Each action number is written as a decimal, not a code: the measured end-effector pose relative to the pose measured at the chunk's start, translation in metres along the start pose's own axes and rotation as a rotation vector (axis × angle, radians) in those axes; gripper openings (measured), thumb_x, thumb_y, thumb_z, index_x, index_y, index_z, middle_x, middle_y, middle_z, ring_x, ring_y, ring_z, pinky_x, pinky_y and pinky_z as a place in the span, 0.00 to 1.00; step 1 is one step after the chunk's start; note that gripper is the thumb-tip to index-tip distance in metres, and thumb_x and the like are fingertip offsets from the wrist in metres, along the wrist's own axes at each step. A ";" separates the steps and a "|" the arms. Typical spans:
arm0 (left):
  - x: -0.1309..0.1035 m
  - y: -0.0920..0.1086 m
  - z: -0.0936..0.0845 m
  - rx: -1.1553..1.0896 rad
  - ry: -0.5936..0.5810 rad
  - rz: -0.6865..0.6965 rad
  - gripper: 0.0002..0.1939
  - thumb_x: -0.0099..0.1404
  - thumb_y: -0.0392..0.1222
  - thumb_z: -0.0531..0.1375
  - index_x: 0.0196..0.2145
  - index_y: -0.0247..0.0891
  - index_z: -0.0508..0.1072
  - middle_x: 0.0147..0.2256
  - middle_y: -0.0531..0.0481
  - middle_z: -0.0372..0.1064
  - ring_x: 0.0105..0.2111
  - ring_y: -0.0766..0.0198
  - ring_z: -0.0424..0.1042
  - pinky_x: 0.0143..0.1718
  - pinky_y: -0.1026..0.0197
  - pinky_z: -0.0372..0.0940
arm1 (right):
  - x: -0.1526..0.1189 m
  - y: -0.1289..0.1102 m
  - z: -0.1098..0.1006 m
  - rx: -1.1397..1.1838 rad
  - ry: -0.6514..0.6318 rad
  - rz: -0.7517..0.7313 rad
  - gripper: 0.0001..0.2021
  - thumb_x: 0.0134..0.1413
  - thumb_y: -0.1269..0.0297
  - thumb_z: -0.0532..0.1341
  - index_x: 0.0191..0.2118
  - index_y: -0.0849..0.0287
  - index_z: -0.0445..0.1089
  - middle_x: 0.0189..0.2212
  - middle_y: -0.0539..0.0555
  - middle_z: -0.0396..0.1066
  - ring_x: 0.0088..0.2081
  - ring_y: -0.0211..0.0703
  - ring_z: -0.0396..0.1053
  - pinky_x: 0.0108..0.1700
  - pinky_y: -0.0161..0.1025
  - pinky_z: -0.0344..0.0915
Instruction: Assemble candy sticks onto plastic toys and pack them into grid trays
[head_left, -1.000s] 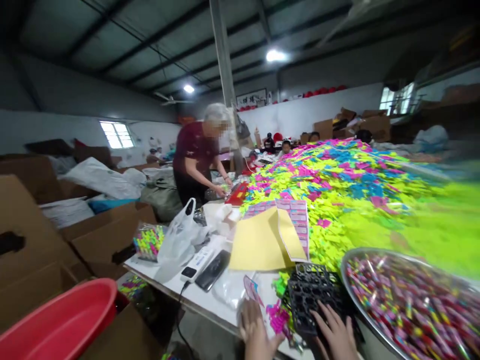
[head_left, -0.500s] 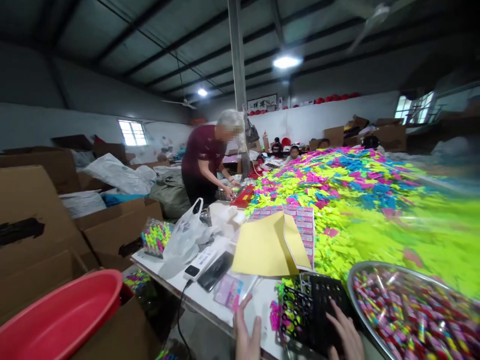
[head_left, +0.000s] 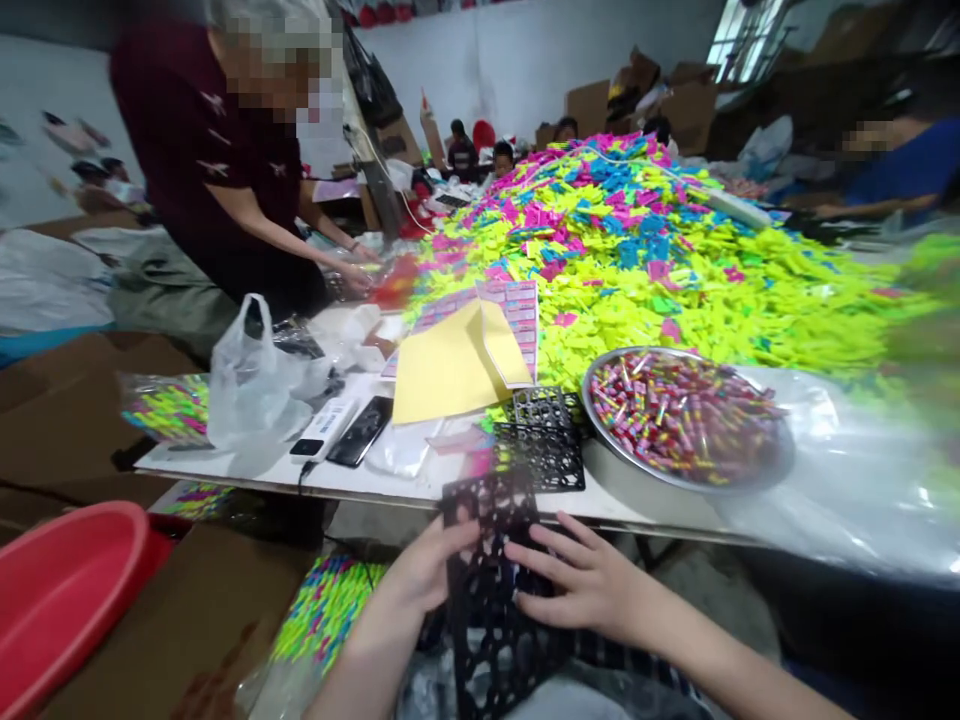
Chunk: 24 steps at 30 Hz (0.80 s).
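At the near edge of the desk (head_left: 602, 500), the left hand (head_left: 431, 560) pinches a black lattice tray (head_left: 480, 592), thumb on top; the right hand (head_left: 574, 578) lies half-open across its other side. Even, light pressure should keep it from flexing.

No text can be read; print on the pink sheet (head_left: 523, 312) is too small

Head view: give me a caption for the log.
Left hand and right hand on a black grid, before a table with a bowl and a colourful heap.
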<state>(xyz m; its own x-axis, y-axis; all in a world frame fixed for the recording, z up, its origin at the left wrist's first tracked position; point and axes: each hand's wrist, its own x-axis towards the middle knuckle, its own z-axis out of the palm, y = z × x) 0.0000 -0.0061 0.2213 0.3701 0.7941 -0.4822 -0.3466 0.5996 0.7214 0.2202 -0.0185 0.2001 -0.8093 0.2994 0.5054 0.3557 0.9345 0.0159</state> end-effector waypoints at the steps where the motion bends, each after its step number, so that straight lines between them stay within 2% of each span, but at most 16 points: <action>1: 0.001 -0.002 0.003 -0.007 -0.007 0.028 0.32 0.43 0.41 0.65 0.48 0.34 0.67 0.33 0.45 0.73 0.32 0.57 0.71 0.36 0.58 0.64 | -0.006 0.001 -0.001 0.024 -0.002 0.009 0.14 0.56 0.69 0.54 0.46 0.45 0.65 0.58 0.46 0.53 0.61 0.41 0.43 0.62 0.47 0.40; 3: 0.003 -0.006 0.006 -0.032 -0.039 0.083 0.38 0.42 0.34 0.63 0.53 0.39 0.62 0.37 0.48 0.73 0.33 0.59 0.71 0.36 0.59 0.64 | -0.019 0.005 -0.003 0.102 0.036 0.079 0.19 0.55 0.72 0.53 0.50 0.44 0.61 0.58 0.47 0.53 0.61 0.42 0.44 0.61 0.49 0.41; 4: 0.004 -0.008 0.006 -0.032 -0.058 0.102 0.41 0.42 0.33 0.63 0.55 0.42 0.58 0.40 0.49 0.72 0.35 0.58 0.71 0.36 0.59 0.64 | -0.025 0.009 -0.003 0.155 0.099 0.173 0.21 0.55 0.74 0.52 0.52 0.44 0.59 0.58 0.48 0.53 0.61 0.43 0.45 0.61 0.51 0.42; 6: 0.008 -0.012 0.002 0.028 -0.117 0.118 0.46 0.42 0.33 0.62 0.58 0.46 0.51 0.43 0.50 0.71 0.38 0.57 0.71 0.38 0.58 0.64 | -0.032 0.017 -0.004 0.267 0.304 0.491 0.22 0.55 0.73 0.52 0.54 0.48 0.55 0.57 0.53 0.55 0.59 0.46 0.49 0.59 0.52 0.46; 8: 0.012 -0.015 -0.002 0.149 -0.211 0.129 0.48 0.44 0.33 0.62 0.60 0.49 0.45 0.47 0.50 0.68 0.44 0.55 0.68 0.44 0.56 0.62 | -0.032 0.025 -0.005 0.428 0.475 0.834 0.16 0.55 0.68 0.53 0.50 0.53 0.60 0.51 0.57 0.61 0.54 0.48 0.56 0.55 0.51 0.52; 10: 0.015 -0.017 -0.003 0.293 -0.333 0.152 0.48 0.48 0.35 0.61 0.61 0.50 0.39 0.52 0.50 0.64 0.51 0.54 0.62 0.51 0.52 0.56 | -0.023 0.031 -0.003 0.674 0.505 1.039 0.10 0.54 0.61 0.53 0.40 0.56 0.67 0.42 0.56 0.65 0.48 0.47 0.61 0.51 0.46 0.57; 13: 0.021 -0.018 0.002 0.528 -0.496 0.214 0.45 0.55 0.35 0.57 0.61 0.49 0.32 0.57 0.48 0.56 0.57 0.54 0.54 0.57 0.47 0.48 | -0.002 0.030 0.002 1.069 0.511 1.150 0.11 0.52 0.55 0.55 0.31 0.57 0.68 0.35 0.53 0.67 0.41 0.44 0.64 0.45 0.40 0.60; 17: 0.027 -0.022 0.008 0.777 -0.532 0.285 0.43 0.55 0.31 0.54 0.61 0.47 0.33 0.58 0.47 0.53 0.58 0.56 0.51 0.59 0.47 0.43 | 0.019 0.024 0.010 1.299 0.613 1.246 0.11 0.46 0.55 0.60 0.29 0.59 0.68 0.30 0.50 0.67 0.35 0.41 0.64 0.40 0.37 0.60; 21: 0.030 -0.028 0.009 0.883 -0.493 0.296 0.39 0.53 0.30 0.54 0.60 0.44 0.45 0.57 0.48 0.55 0.58 0.55 0.51 0.59 0.48 0.43 | 0.018 0.024 0.015 1.302 0.638 1.284 0.11 0.44 0.57 0.62 0.30 0.59 0.69 0.29 0.51 0.67 0.33 0.40 0.64 0.38 0.37 0.59; 24: 0.036 -0.034 0.007 0.875 -0.448 0.293 0.34 0.51 0.31 0.55 0.57 0.44 0.55 0.55 0.49 0.58 0.57 0.54 0.52 0.59 0.48 0.45 | 0.013 0.026 0.015 1.026 0.683 1.256 0.08 0.45 0.59 0.62 0.29 0.58 0.69 0.32 0.52 0.67 0.36 0.42 0.64 0.41 0.39 0.59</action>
<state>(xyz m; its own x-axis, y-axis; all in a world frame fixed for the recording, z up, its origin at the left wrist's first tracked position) 0.0308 0.0015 0.1833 0.7221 0.6797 -0.1286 0.2090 -0.0371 0.9772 0.2120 0.0125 0.1946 0.1170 0.9928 0.0269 -0.0748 0.0358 -0.9966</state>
